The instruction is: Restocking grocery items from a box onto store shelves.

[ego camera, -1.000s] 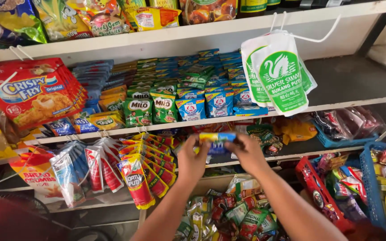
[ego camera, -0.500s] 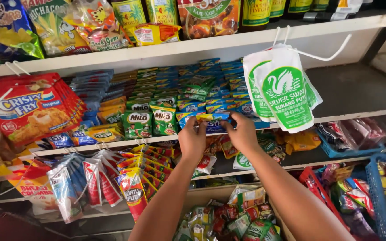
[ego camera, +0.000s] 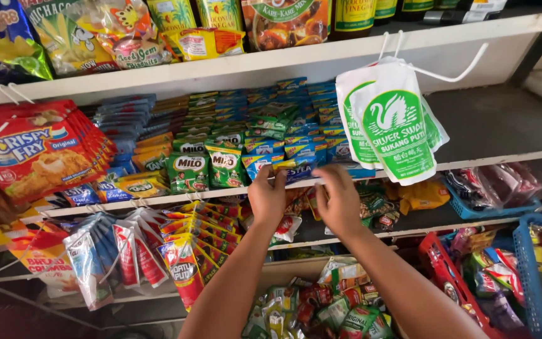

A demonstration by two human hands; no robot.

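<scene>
Both hands reach up to the front edge of the middle shelf [ego camera: 472,162], side by side and close together. The left hand [ego camera: 267,198] and the right hand [ego camera: 339,199] share a small blue and yellow sachet [ego camera: 294,169], which sits at the shelf lip in front of a row of blue sachets [ego camera: 296,135]; each grip is narrow, fingertips pinched on an end of the packet, the left on its left end and the right on its right. Just left of the hands stand green drink-mix sachets [ego camera: 207,168], upright in a row at the shelf front, and further left lies a stack of red breading-mix packs [ego camera: 36,150], tilted forward. To the right of the hands, two white pouches with a green swan emblem [ego camera: 391,122] hang by white loops from the shelf above. Below the left forearm, strips of red and yellow sachets [ego camera: 189,245] and clear packets with red labels [ego camera: 111,254] hang from the lower shelf edge. Under the arms an open box of mixed sachets [ego camera: 321,307] is visible, with a red basket [ego camera: 450,276] and a blue basket [ego camera: 528,276] near the right side.
</scene>
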